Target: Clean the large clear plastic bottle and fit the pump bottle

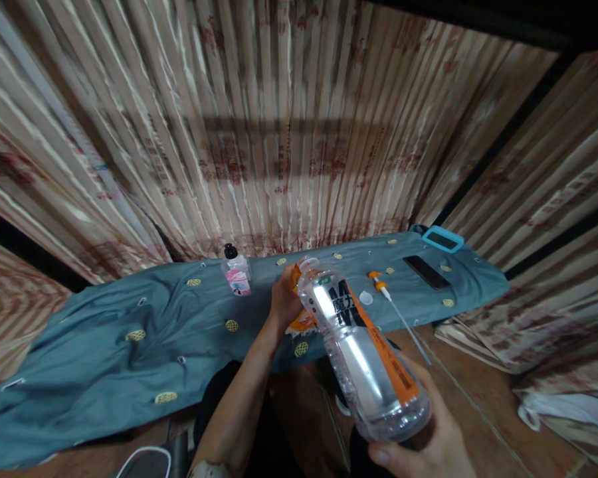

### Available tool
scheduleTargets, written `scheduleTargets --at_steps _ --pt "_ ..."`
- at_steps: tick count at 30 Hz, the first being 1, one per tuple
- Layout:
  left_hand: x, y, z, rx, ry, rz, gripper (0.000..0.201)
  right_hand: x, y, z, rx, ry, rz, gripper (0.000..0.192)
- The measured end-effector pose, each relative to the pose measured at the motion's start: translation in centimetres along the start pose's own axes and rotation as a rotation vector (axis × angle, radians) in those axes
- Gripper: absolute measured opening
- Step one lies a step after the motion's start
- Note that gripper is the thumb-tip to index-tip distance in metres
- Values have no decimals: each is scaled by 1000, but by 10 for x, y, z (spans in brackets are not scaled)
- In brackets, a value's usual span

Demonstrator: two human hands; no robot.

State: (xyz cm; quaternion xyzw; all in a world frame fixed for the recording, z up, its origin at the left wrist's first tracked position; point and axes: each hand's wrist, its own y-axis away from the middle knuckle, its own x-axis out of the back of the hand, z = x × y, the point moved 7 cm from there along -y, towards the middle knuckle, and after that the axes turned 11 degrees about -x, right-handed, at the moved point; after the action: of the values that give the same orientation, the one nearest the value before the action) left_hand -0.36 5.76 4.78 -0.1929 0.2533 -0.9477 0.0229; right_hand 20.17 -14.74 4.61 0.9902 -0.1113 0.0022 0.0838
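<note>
Large clear plastic bottle with a black-and-orange label (351, 335) held aslant above the cloth-covered grey-green tabletop (179, 318), long axis running 11 to 5 o'clock, neck at 11. Right hand (436, 441) at the base end: grip closed round it, thumb at the bottom edge, fingers up the far side, wrist coming in from 5.

Left hand (285, 302) is nearer the neck, just off it toward 8; its grip is wrapped round an orange-and-white container (303, 323), mostly hidden by hand and bottle. Neck sits right by the container's top; can't tell if they touch. Left forearm reaches up from 7.

From the neck: orange-and-white pump head with long tube (379, 284) at 4, small clear bottle with pink label and black cap (237, 275) at 9.
</note>
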Motion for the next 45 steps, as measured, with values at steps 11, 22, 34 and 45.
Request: scheduleTargets --at_steps 11,22,34,45 --pt "0 0 2 24 -37 -18 38 -2 4 -1 -25 -60 47 100" --pt "0 0 3 34 -14 -13 41 -8 7 -6 -27 -82 48 99" --pt "2 0 1 60 40 29 39 2 -3 7 15 12 -102 98" --pt "1 0 -2 38 20 15 42 -2 -2 1 44 9 -110 95"
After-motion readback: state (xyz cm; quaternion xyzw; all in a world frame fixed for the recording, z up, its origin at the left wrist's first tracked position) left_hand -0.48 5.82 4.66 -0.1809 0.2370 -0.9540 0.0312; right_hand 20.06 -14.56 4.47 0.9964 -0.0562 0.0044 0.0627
